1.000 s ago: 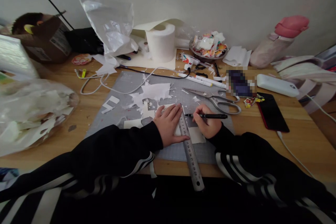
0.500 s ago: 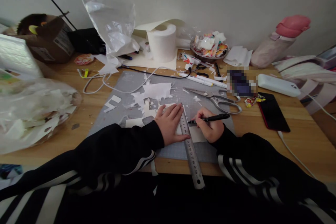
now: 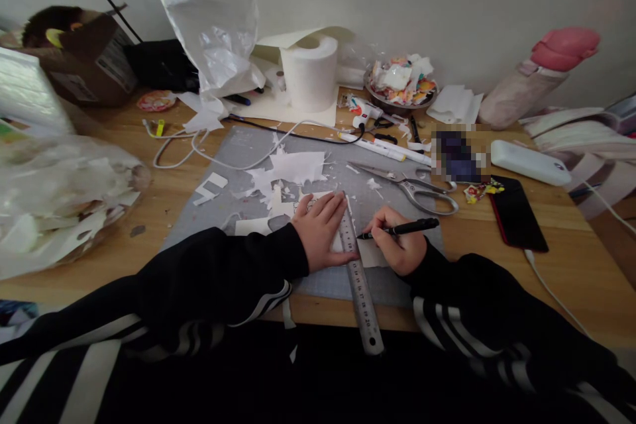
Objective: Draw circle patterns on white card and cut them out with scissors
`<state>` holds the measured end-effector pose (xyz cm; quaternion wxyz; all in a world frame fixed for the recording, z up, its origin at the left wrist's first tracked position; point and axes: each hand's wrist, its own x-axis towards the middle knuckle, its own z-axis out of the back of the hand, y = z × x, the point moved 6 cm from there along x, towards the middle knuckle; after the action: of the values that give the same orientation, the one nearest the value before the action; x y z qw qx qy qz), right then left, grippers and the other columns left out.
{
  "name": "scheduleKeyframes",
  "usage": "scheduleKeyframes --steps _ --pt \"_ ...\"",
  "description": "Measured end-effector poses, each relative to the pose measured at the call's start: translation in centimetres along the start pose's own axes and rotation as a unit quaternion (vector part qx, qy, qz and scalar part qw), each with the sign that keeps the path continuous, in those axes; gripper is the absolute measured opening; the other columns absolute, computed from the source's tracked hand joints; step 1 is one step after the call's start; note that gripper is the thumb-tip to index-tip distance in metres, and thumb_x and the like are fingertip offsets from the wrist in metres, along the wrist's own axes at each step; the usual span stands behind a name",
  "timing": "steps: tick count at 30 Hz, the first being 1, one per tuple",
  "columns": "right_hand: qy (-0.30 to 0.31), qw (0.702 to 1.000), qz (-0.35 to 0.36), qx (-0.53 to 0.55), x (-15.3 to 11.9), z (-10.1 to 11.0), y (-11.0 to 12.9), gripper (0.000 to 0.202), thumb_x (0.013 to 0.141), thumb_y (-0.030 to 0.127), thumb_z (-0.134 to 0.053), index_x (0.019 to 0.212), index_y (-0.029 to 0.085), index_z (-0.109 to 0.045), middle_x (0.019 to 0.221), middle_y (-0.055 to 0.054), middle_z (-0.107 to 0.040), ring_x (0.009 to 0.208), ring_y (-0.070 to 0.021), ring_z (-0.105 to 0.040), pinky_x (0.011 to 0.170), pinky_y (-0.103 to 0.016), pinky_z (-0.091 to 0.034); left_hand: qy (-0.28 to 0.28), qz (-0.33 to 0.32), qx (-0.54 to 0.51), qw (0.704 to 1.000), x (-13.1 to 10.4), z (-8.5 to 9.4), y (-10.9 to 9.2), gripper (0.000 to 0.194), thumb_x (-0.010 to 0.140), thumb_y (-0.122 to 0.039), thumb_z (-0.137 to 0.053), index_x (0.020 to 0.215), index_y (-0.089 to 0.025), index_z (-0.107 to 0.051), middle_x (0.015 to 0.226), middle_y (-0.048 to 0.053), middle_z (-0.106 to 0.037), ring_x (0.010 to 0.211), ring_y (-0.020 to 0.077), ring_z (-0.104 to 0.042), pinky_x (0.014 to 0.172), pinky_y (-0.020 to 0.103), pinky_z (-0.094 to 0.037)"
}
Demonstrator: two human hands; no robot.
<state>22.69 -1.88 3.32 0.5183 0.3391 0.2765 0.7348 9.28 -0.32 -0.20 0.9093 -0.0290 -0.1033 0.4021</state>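
Note:
My left hand (image 3: 322,230) lies flat with its fingers stretched, pressing a metal ruler (image 3: 364,305) down on a sheet of pale paper (image 3: 371,253). The ruler's lower end juts out past the table's front edge. In my right hand (image 3: 400,243) is a black pen (image 3: 416,226), its tip at the ruler's right edge. Part of the sheet is covered by my left hand, and some dark drawn lines show above its fingers. Beneath the paper is a grey cutting mat (image 3: 199,228). White paper scraps (image 3: 299,167) are strewn over the mat behind my left hand.
Scissors (image 3: 415,192) lie beyond my right hand, near markers (image 3: 372,146). Farther right are a phone (image 3: 518,214) and a white power bank (image 3: 529,162). A paper roll (image 3: 311,76), a bowl of scraps (image 3: 403,101) and a pink-capped bottle (image 3: 529,86) line the back. Plastic bags (image 3: 59,205) fill the left.
The pen tip has slid slightly nearer me along the ruler's edge. My left hand still holds the ruler in place. The whole view has shifted a little.

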Motion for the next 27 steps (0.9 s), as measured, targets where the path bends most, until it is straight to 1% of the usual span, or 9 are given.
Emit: scheduleKeyframes --steps 3,6,8,10,12,15,19,24,27 --pt "-0.003 1.000 -0.006 0.014 0.0 0.1 -0.3 0.013 0.078 0.024 -0.045 0.065 0.023 -0.044 0.053 0.003 -0.052 0.045 -0.0114 -0.044 0.045 -0.027 -0.036 -0.005 -0.004 -0.001 1.000 -0.1 0.0 0.0 0.093 0.073 -0.076 -0.047 0.138 -0.009 -0.042 0.143 0.017 -0.043 0.129 0.0343 -0.041 0.107 0.053 -0.025" --pt "-0.070 0.996 0.003 0.055 -0.1 1.1 -0.5 0.015 0.081 0.026 -0.043 0.065 0.024 -0.044 0.054 0.003 -0.053 0.047 -0.0132 -0.049 0.050 -0.029 -0.042 -0.018 -0.025 -0.005 1.000 0.1 0.8 0.6 0.087 0.077 -0.075 -0.044 0.135 -0.010 -0.045 0.138 0.017 -0.049 0.125 0.0328 -0.046 0.109 0.054 -0.017" --pt "-0.126 0.990 0.010 0.068 -0.2 1.8 -0.7 0.016 0.084 0.027 -0.042 0.068 0.025 -0.046 0.053 0.003 -0.053 0.049 -0.0148 -0.053 0.055 -0.032 -0.045 -0.020 -0.044 -0.008 0.999 0.3 1.8 1.5 0.077 0.081 -0.073 -0.040 0.128 -0.013 -0.051 0.126 0.014 -0.060 0.115 0.0300 -0.053 0.110 0.055 -0.010" --pt "-0.141 0.989 0.020 0.048 0.0 1.8 -0.8 0.015 0.086 0.029 -0.042 0.075 0.025 -0.051 0.055 0.002 -0.057 0.054 -0.0162 -0.056 0.060 -0.034 -0.047 -0.010 -0.057 0.010 0.998 0.6 2.8 2.7 0.068 0.082 -0.071 -0.042 0.118 -0.015 -0.058 0.103 0.010 -0.068 0.099 0.0271 -0.060 0.109 0.055 -0.012" --pt "-0.105 0.994 0.034 0.009 0.3 1.1 -0.8 0.016 0.088 0.031 -0.043 0.084 0.024 -0.056 0.064 -0.001 -0.063 0.060 -0.0171 -0.060 0.064 -0.034 -0.049 0.008 -0.107 0.023 0.994 0.6 3.3 3.3 0.062 0.082 -0.068 -0.046 0.110 -0.016 -0.062 0.093 0.008 -0.068 0.092 0.0261 -0.061 0.107 0.053 -0.017" --pt "-0.026 0.997 0.053 -0.042 0.9 -0.4 -1.0 0.020 0.089 0.032 -0.043 0.092 0.023 -0.060 0.077 -0.004 -0.069 0.074 -0.0188 -0.065 0.071 -0.035 -0.049 0.016 -0.182 -0.008 0.983 0.1 3.5 3.3 0.055 0.081 -0.060 -0.056 0.115 -0.017 -0.059 0.106 0.008 -0.067 0.099 0.0260 -0.059 0.105 0.051 -0.022" --pt "-0.003 0.997 0.039 -0.061 1.0 -1.2 -1.5 0.023 0.090 0.033 -0.041 0.091 0.023 -0.062 0.082 -0.005 -0.071 0.079 -0.0197 -0.065 0.077 -0.037 -0.049 0.030 -0.206 -0.040 0.977 -0.8 3.2 2.9 0.035 0.084 -0.046 -0.060 0.104 -0.018 -0.060 0.109 0.006 -0.066 0.103 0.0246 -0.058 0.104 0.049 -0.024" --pt "-0.005 1.000 -0.008 -0.027 1.2 -0.5 -1.5 0.022 0.091 0.034 -0.042 0.090 0.024 -0.062 0.083 -0.004 -0.071 0.080 -0.0194 -0.065 0.077 -0.036 -0.050 0.031 -0.204 -0.040 0.978 -1.8 3.6 1.9 0.020 0.082 -0.037 -0.059 0.082 -0.018 -0.062 0.088 0.002 -0.066 0.090 0.0209 -0.058 0.106 0.047 -0.027" --pt "0.025 0.998 -0.054 -0.007 1.8 1.0 -1.2 0.023 0.092 0.037 -0.042 0.090 0.025 -0.061 0.079 -0.002 -0.071 0.073 -0.0173 -0.065 0.064 -0.030 -0.051 -0.027 -0.245 0.021 0.969 -2.7 4.5 0.7 0.022 0.089 -0.028 -0.050 0.074 -0.020 -0.064 0.084 0.000 -0.065 0.088 0.0170 -0.057 0.105 0.038 -0.032"
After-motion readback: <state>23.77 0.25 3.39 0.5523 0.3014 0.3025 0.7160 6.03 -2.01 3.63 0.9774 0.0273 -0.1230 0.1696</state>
